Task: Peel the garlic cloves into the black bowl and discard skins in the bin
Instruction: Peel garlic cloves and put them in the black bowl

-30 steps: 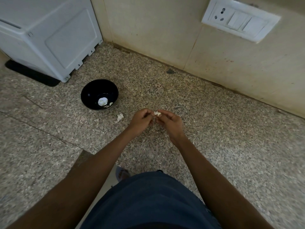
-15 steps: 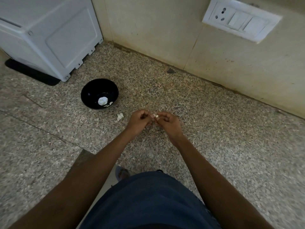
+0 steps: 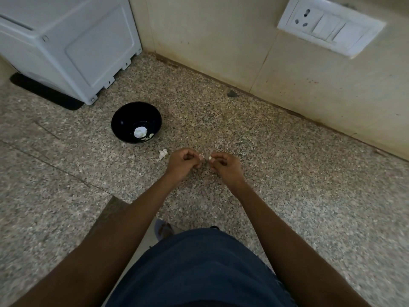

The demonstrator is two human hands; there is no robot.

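Note:
The black bowl (image 3: 124,116) stands on the speckled stone counter, left of my hands, with a white garlic piece (image 3: 140,132) and a few small pale bits inside. My right hand (image 3: 224,168) pinches a small white garlic clove (image 3: 209,158) at its fingertips. My left hand (image 3: 183,161) is curled just left of it and pinches a tiny pale scrap of skin (image 3: 201,156), a small gap away from the clove. A loose piece of garlic skin (image 3: 163,153) lies on the counter between the bowl and my left hand. No bin is in view.
A white appliance (image 3: 66,45) on a black mat (image 3: 46,93) fills the back left corner. The beige wall (image 3: 221,41) runs behind the counter, with a white switch plate (image 3: 329,27) at upper right. My dark blue clothing (image 3: 199,269) covers the bottom.
My two hands, which held the clove together, have drawn slightly apart. The clove stays with my right hand and a scrap of skin with my left.

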